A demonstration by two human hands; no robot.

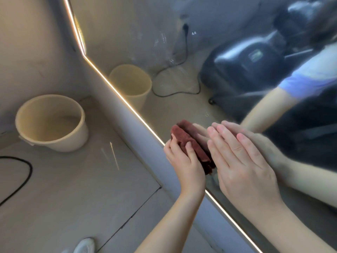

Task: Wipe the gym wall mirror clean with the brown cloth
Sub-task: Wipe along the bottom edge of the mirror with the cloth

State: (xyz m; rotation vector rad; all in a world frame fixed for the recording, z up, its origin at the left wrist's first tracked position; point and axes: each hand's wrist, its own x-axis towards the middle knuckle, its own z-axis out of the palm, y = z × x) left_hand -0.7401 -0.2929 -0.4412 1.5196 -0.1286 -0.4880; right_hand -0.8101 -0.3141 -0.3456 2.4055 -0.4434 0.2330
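L hand grips folded brown terry cloth, low on glass wall mirror | R hand flat, fingers straight | smears above, mostly undone

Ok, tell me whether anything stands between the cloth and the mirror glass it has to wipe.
Nothing visible does: the left hand holds the brown cloth against the mirror. Only the right hand, fingers straight, lies just right of the cloth, covering glass on that side.

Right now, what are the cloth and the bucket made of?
The cloth looks like soft microfibre or terry: its surface is fuzzy, matte and ribbed. The bucket seems to be plastic: smooth, cream-coloured, with an even thin rim and a slight sheen.
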